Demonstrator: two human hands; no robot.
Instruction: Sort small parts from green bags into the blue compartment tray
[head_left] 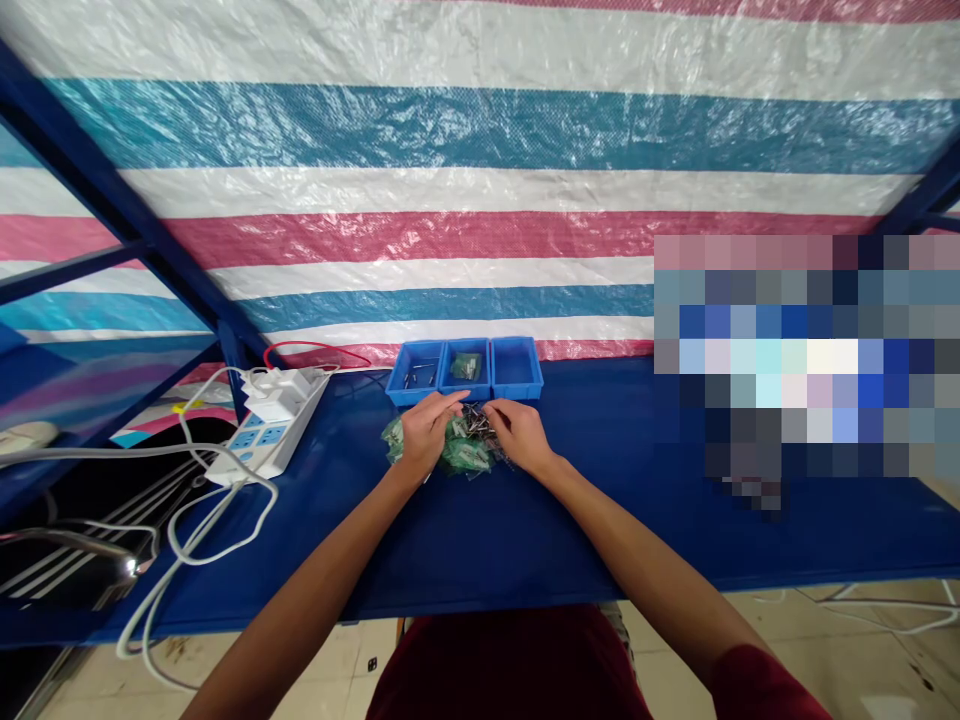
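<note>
A blue workbench (495, 540) carries everything here. Three joined blue plastic trays (465, 368) stand in a row near its back edge, and just in front of them lies a heap of small metal pieces (472, 420) among green-tinted plastic bags (465, 458). To the left sits a white power strip (262, 440), with white cables (275, 492) looping across the bench. The right side is blurred, so anything there is hard to make out.
</note>
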